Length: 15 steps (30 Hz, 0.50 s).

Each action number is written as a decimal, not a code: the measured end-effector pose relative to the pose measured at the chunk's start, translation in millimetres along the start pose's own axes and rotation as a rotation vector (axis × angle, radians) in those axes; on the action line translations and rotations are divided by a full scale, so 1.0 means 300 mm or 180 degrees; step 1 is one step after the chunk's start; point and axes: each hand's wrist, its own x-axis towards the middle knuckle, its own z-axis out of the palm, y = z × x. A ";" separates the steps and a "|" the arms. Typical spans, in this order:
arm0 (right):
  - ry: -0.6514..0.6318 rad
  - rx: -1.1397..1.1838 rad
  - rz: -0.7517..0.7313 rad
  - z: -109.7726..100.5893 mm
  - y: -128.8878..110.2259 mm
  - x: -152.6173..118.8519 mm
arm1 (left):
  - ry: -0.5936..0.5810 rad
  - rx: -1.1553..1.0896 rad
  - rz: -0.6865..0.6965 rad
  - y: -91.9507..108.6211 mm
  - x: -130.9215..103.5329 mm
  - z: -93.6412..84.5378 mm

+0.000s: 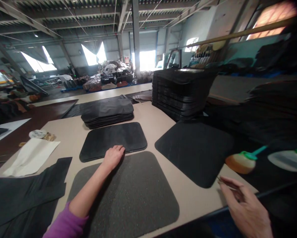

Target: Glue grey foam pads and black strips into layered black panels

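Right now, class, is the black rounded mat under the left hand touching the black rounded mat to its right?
Apart: the head view shows beige tabletop between left mat and right mat.

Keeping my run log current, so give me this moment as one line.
Left hand: on small black pad | Right hand: by near corner of black sheet | Nearby: speckled gray mat, tall black stack

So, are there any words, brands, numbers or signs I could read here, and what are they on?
No text can be read in this picture.
Small reddish sign on the far side of the hall: too small to read.
Two green-topped bottles: no readable label.
Dark sheets: no readable lettering.
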 end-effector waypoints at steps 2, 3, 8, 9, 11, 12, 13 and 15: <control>0.0086 0.0110 0.0050 -0.002 0.016 0.019 | 0.0028 0.0030 -0.0106 0.008 0.014 0.010; 0.0154 0.0218 0.0114 -0.002 0.027 0.033 | 0.0045 0.0038 -0.0152 0.011 0.023 0.014; 0.0729 0.0821 0.0748 0.014 0.109 0.125 | 0.0118 -0.0003 -0.0274 0.035 0.055 0.012; 0.0827 0.0715 0.0788 0.020 0.131 0.145 | 0.0130 -0.0028 -0.0276 0.036 0.053 0.012; 0.1055 0.0473 0.0830 0.030 0.181 0.194 | 0.0148 -0.0094 -0.0229 0.025 0.042 0.019; 0.1079 0.0346 0.0839 0.033 0.207 0.221 | 0.0230 -0.0159 -0.0202 0.013 0.031 0.027; 0.1092 0.0216 0.0819 0.032 0.231 0.248 | 0.0331 -0.0268 -0.0127 -0.001 0.014 0.034; 0.1060 -0.0031 0.0756 0.020 0.258 0.294 | 0.0530 -0.0543 0.0035 -0.030 -0.048 0.041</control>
